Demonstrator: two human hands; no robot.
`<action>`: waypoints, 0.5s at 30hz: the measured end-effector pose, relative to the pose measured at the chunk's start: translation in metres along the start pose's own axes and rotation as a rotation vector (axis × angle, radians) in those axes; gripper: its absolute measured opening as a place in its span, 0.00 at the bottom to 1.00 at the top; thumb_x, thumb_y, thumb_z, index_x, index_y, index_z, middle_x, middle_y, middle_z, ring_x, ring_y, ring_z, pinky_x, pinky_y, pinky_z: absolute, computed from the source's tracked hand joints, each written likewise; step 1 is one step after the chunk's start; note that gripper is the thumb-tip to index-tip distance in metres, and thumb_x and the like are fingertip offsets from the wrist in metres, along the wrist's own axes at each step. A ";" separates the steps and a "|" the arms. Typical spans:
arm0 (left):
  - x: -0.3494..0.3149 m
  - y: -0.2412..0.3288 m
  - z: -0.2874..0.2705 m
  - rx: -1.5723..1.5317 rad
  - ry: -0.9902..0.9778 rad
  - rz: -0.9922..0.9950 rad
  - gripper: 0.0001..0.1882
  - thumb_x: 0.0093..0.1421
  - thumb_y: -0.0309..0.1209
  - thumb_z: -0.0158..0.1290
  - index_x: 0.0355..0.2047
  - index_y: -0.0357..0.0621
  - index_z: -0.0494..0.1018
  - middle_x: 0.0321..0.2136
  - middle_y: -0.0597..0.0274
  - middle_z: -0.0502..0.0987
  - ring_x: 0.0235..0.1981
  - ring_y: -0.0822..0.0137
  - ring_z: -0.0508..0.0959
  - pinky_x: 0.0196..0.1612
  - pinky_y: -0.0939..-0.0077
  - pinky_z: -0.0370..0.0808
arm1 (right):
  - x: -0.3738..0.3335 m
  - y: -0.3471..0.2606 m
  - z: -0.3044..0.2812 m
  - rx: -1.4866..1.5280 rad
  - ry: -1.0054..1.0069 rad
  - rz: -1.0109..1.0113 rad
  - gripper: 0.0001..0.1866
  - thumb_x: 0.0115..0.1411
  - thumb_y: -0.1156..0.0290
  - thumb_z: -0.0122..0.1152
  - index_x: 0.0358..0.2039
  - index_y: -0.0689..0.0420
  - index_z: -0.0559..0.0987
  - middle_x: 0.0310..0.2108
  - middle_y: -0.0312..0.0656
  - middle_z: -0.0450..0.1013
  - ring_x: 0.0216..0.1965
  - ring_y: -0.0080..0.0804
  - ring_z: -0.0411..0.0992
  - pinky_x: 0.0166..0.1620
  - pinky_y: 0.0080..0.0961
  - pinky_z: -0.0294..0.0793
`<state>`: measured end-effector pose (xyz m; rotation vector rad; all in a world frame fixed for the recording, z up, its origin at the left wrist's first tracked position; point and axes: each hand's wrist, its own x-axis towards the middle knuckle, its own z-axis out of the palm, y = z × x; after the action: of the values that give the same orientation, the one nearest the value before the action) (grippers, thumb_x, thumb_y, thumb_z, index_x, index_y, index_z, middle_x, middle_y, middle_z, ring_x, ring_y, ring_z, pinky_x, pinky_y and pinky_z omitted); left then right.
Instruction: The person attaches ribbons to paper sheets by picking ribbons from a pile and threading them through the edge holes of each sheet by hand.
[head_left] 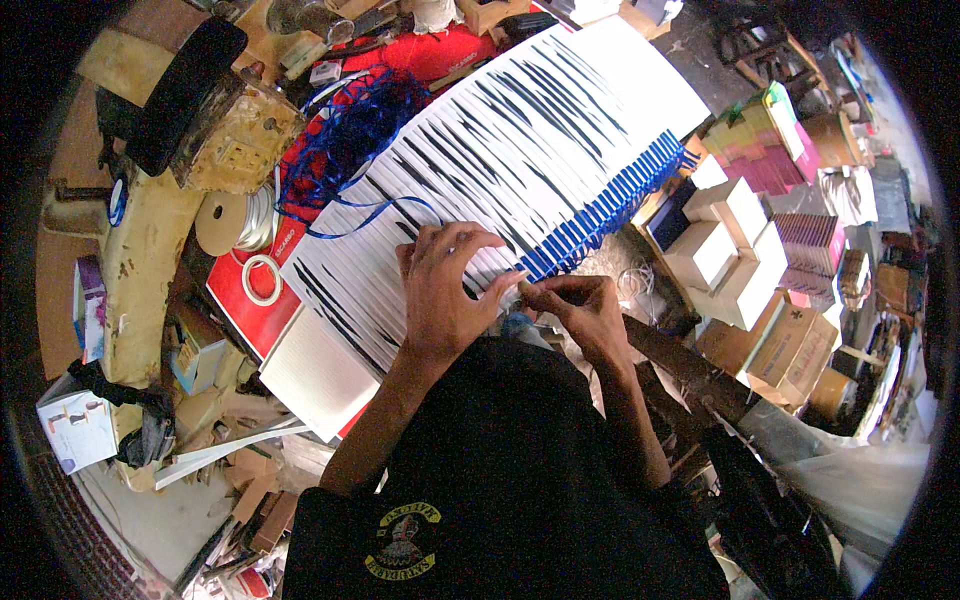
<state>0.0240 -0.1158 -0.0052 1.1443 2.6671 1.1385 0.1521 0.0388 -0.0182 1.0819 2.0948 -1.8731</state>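
Observation:
A long row of white booklets or page blocks (440, 170), overlapped with dark gaps between them, slants across the red surface before me. Short blue ribbons (610, 205) line its right edge, their loose ends hanging over the side. My left hand (448, 290) rests over the near part of the row, fingers bent and apart, its thumb at the edge. Just beside that thumb, my right hand (580, 310) pinches at the near end of the ribbons; what sits between its fingertips is too small to tell. One blue strand runs from a ribbon tangle (365, 125) toward my left hand.
A cream board (320, 375) lies at the row's near left. Cord spools (220, 224) and a white ring (262, 280) sit on the red surface (232, 290). Machinery (215, 120) stands left. White boxes (725, 255), cardboard cartons (792, 350) and pink-edged stacks (760, 140) crowd the right.

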 end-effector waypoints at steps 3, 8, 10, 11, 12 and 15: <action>0.000 -0.003 -0.002 0.044 -0.004 0.040 0.18 0.48 0.36 0.72 0.38 0.51 0.79 0.41 0.64 0.80 0.45 0.58 0.77 0.52 0.59 0.68 | -0.001 -0.001 -0.003 -0.007 -0.035 0.013 0.16 0.60 0.58 0.71 0.36 0.59 0.88 0.28 0.39 0.83 0.28 0.23 0.77 0.35 0.24 0.75; -0.009 -0.016 -0.027 0.039 0.201 -0.160 0.12 0.56 0.33 0.67 0.37 0.45 0.76 0.36 0.60 0.78 0.43 0.56 0.76 0.48 0.58 0.68 | -0.017 0.010 -0.023 -0.106 0.098 -0.101 0.17 0.62 0.60 0.69 0.43 0.61 0.86 0.36 0.46 0.84 0.35 0.30 0.80 0.42 0.30 0.79; -0.009 -0.029 -0.022 0.068 0.200 -0.089 0.12 0.55 0.33 0.67 0.35 0.45 0.76 0.35 0.61 0.79 0.40 0.57 0.77 0.46 0.61 0.70 | -0.028 -0.006 -0.030 -0.069 0.086 -0.021 0.18 0.62 0.61 0.69 0.45 0.61 0.85 0.40 0.46 0.83 0.36 0.33 0.81 0.44 0.32 0.79; -0.008 -0.034 -0.018 0.091 0.191 -0.010 0.11 0.55 0.33 0.67 0.34 0.45 0.77 0.33 0.62 0.80 0.37 0.58 0.77 0.45 0.64 0.73 | -0.034 -0.012 -0.031 -0.032 0.134 -0.036 0.18 0.62 0.61 0.68 0.45 0.61 0.85 0.41 0.46 0.83 0.36 0.33 0.81 0.44 0.33 0.79; -0.007 -0.036 -0.017 0.092 0.193 -0.010 0.11 0.55 0.33 0.67 0.34 0.45 0.77 0.33 0.62 0.80 0.37 0.58 0.77 0.45 0.64 0.73 | -0.037 -0.015 -0.030 0.008 0.190 -0.050 0.18 0.62 0.61 0.68 0.46 0.62 0.85 0.43 0.47 0.83 0.37 0.34 0.81 0.44 0.34 0.80; -0.007 -0.026 -0.020 -0.090 -0.021 0.013 0.05 0.58 0.28 0.61 0.35 0.43 0.79 0.33 0.58 0.81 0.36 0.55 0.80 0.41 0.64 0.77 | -0.047 -0.032 -0.024 -0.069 0.268 -0.213 0.13 0.60 0.67 0.71 0.43 0.60 0.85 0.41 0.45 0.83 0.37 0.29 0.80 0.38 0.28 0.79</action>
<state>0.0071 -0.1445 -0.0088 1.1544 2.5673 1.2279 0.1763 0.0418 0.0381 1.1937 2.4928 -1.8128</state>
